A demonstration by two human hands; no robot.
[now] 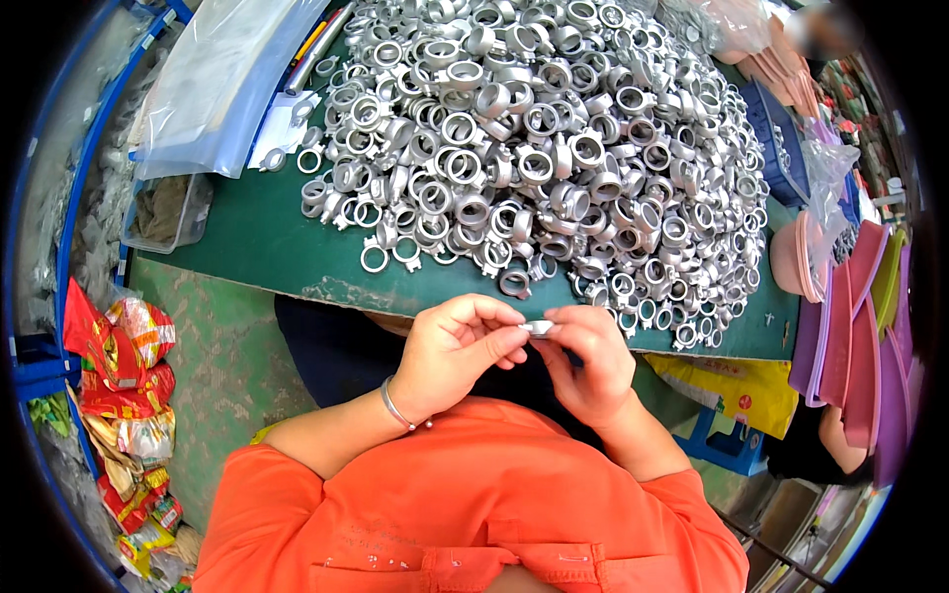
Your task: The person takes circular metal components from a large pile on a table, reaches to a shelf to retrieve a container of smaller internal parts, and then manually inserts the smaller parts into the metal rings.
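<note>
Between my two hands, just off the table's front edge, is a small silver metal ring part (pixel 537 328), seen nearly edge-on. My left hand (pixel 457 348) pinches its left side with thumb and forefinger. On the other side, the fingertips of my right hand (pixel 590 358) grip it too. Fingers cover much of the part. A large heap of similar silver ring clamps (pixel 534 163) with small lugs lies on the green table (pixel 267 232) beyond my hands. A few loose rings lie at the heap's near edge.
A clear plastic box (pixel 188 222) with a brown cloth sits at the table's left, below plastic sheets (pixel 222 79). Along the right are a blue crate (pixel 776 138), a pink tub (pixel 794 259) and stacked coloured bins (pixel 850 336). Red bags (pixel 109 346) hang at the left.
</note>
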